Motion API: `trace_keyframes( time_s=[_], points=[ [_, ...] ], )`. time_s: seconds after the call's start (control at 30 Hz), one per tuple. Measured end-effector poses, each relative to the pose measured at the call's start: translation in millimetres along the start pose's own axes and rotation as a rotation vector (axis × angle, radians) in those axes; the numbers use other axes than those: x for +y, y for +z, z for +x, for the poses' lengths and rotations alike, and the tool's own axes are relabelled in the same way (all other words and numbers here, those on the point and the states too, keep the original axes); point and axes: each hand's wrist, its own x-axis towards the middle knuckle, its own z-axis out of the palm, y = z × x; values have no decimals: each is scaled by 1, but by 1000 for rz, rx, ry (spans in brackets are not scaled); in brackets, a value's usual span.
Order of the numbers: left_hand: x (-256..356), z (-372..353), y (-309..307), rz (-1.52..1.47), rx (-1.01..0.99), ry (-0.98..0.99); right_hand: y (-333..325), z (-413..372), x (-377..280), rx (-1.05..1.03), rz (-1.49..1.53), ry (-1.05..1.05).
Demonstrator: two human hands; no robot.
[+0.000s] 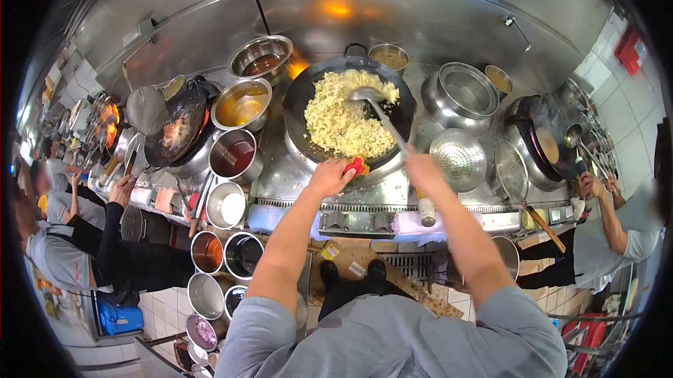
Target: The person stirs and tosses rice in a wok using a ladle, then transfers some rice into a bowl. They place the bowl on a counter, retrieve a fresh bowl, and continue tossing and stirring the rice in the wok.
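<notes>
A large black wok sits on the burner in front of me, heaped with pale yellow fried rice. My left hand is closed on a red and yellow cloth at the wok's near rim. In my right hand is the handle of a steel ladle, its light-coloured grip end sticking out below the fist. The ladle's bowl lies over the rice near the middle of the wok, and some grains beside it are blurred by motion.
Left of the wok stand metal bowls of liquid and several pots. To the right are a lidless steel pot, a perforated strainer and a wire skimmer. Other people work at woks on both sides, flames showing at the left.
</notes>
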Motion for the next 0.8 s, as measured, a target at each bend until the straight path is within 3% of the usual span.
trace_keyframes(
  time_s=[0.07,0.13,0.2,0.23,0.27,0.33,0.4,0.47,0.6,0.67,0.7,0.77,0.8],
  points=[
    [-10,8,-5,-64,-121,69,0,-9,-86,8,189,132],
    [2,9,-20,-90,-202,-4,13,-28,-114,-80,133,85],
    [9,8,-19,-116,-281,-57,2,-65,-102,-170,42,62],
    [7,2,-7,-36,-109,10,-7,-78,-86,-199,-11,27],
    [4,2,-1,42,72,77,-25,-89,-81,-190,-15,40],
    [3,5,4,80,-32,90,-63,-125,-86,-161,25,89],
    [12,9,10,23,34,-1,-82,-163,-98,-113,6,72],
    [28,-1,5,31,-18,-59,-137,-209,-111,-194,39,98],
    [100,-54,-100,-1,4,56,-260,-266,-137,-450,55,133],
    [103,-53,-110,14,13,101,-260,-252,-139,-479,-41,78],
    [99,-46,-102,-17,111,148,-257,-248,-140,-506,-125,40],
    [86,-24,-78,-76,343,263,-221,-208,-126,-444,-74,51],
    [74,-19,-50,56,293,243,-188,-188,-114,-337,-84,-23]
  ],
)
